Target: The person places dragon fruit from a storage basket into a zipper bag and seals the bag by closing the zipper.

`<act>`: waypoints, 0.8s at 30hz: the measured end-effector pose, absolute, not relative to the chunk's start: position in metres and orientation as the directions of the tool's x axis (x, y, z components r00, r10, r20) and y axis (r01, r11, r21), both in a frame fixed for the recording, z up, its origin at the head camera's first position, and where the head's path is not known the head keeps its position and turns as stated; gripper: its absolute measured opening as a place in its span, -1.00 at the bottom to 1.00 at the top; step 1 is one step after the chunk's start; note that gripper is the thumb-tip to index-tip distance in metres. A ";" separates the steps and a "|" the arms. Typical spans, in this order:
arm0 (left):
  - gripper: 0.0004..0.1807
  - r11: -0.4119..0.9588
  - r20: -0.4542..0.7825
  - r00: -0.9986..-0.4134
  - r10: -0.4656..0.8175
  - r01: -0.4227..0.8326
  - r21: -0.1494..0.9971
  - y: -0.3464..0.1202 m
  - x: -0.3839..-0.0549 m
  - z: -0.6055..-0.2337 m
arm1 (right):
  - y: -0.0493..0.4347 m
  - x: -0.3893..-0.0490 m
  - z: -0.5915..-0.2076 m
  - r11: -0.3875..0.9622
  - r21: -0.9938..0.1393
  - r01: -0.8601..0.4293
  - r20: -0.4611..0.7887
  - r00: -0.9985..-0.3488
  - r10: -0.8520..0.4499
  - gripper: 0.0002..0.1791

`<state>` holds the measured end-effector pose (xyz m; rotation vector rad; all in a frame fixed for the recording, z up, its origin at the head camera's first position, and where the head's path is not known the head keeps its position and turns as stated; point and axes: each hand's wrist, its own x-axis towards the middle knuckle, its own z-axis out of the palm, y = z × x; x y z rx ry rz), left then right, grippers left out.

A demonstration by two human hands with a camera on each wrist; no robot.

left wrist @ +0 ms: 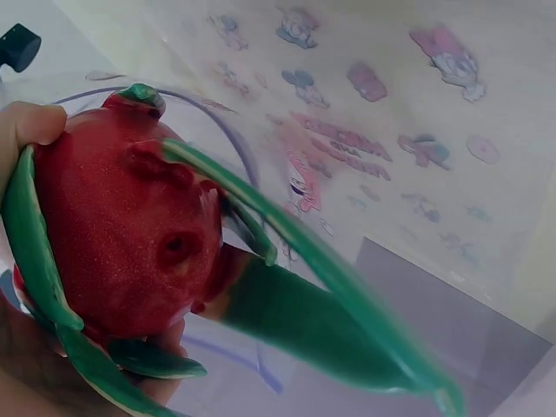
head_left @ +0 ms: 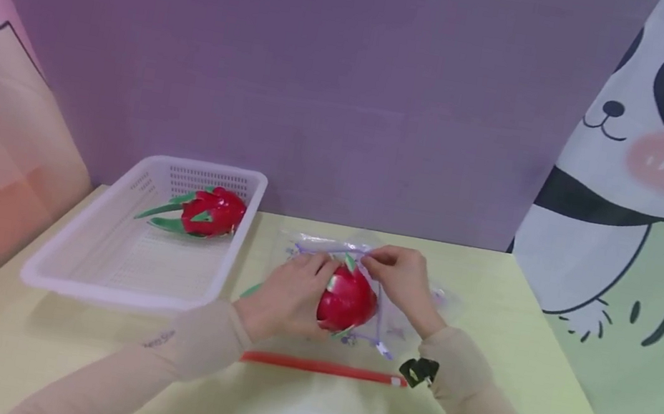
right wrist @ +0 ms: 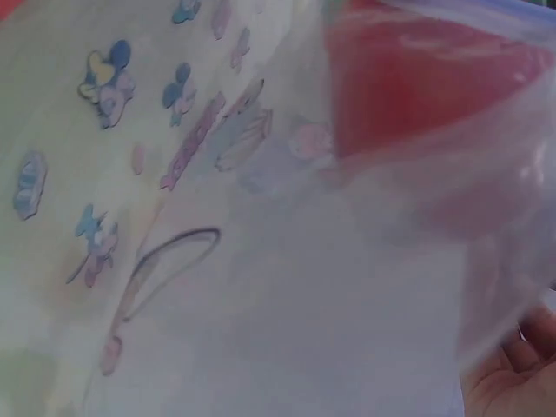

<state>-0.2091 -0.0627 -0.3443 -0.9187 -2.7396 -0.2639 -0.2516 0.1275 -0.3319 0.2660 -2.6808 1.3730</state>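
My left hand [head_left: 287, 294] grips a red dragon fruit [head_left: 348, 304] with green leaf tips, fingers over its top and side. In the left wrist view the dragon fruit [left wrist: 130, 226] looks glossy, with long green leaves pointing away from the palm. A clear plastic zip bag [head_left: 396, 326] with small cartoon prints and a purple zip edge lies around and under the fruit. Its far edge is pinched between the thumb and fingers of my right hand [head_left: 401, 279]. Through the bag's film [right wrist: 391, 208] the red fruit shows in the right wrist view.
A white plastic basket [head_left: 239, 250] stands at the left, with another dragon fruit [head_left: 225, 213] lying in it. Along the near side of the bag runs a red strip [head_left: 320, 366] with a white slider. A purple backdrop [head_left: 350, 94] rises behind the table.
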 end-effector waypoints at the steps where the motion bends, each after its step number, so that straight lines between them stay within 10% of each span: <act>1: 0.04 0.782 0.288 -0.766 0.574 0.618 0.085 -0.062 -0.209 -0.345 | 0.126 -0.251 -0.331 0.577 -0.789 -0.212 0.185 -0.977 -0.105 -0.79; 24: 0.10 0.853 0.266 -0.886 0.381 0.448 0.267 -0.055 -0.208 -0.357 | 0.109 -0.236 -0.324 0.494 -0.844 -0.211 0.197 -0.977 -0.082 -0.77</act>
